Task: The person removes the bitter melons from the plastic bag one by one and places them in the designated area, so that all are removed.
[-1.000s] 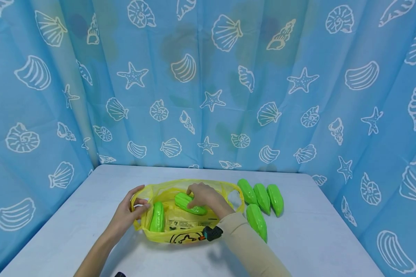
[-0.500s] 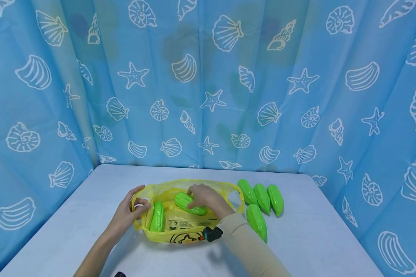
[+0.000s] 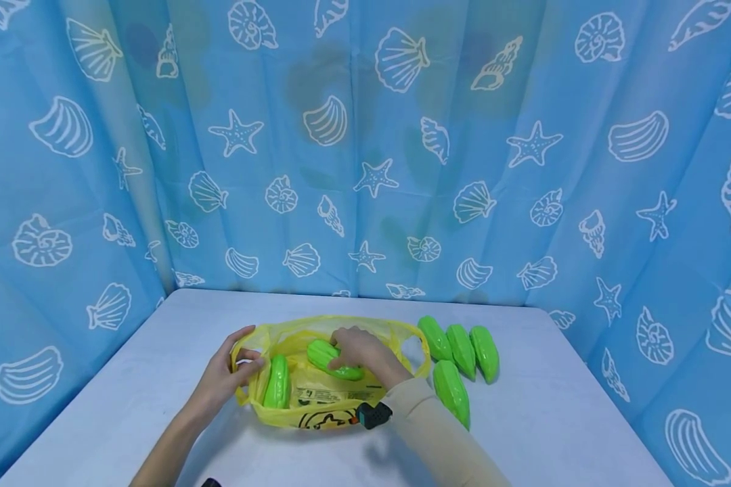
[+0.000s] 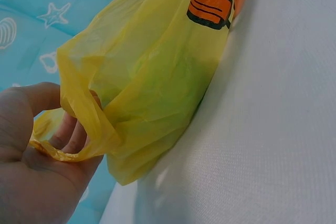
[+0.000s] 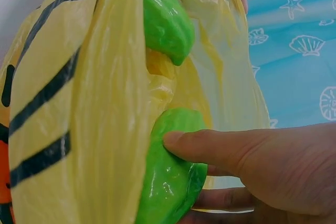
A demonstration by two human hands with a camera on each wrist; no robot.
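A yellow plastic bag (image 3: 317, 412) with a printed cartoon lies on the table, its mouth spread. My left hand (image 3: 228, 372) grips the left end; in the left wrist view, its thumb and fingers (image 4: 68, 132) are around the handle loop. Inside the bag, my right hand (image 3: 362, 352) holds a glossy green ridged gourd (image 3: 321, 353), likely artificial. The thumb presses on this gourd (image 5: 178, 169) in the right wrist view, with fingers partly hidden behind it. A second green gourd (image 3: 277, 382) lies inside at the bag's left end.
Several more green gourds (image 3: 461, 348) lie on the white table (image 3: 542, 406) just right of the bag. A blue curtain (image 3: 353, 169) with white shell prints hangs behind and at both sides. A small black object (image 3: 210, 483) shows at the bottom edge.
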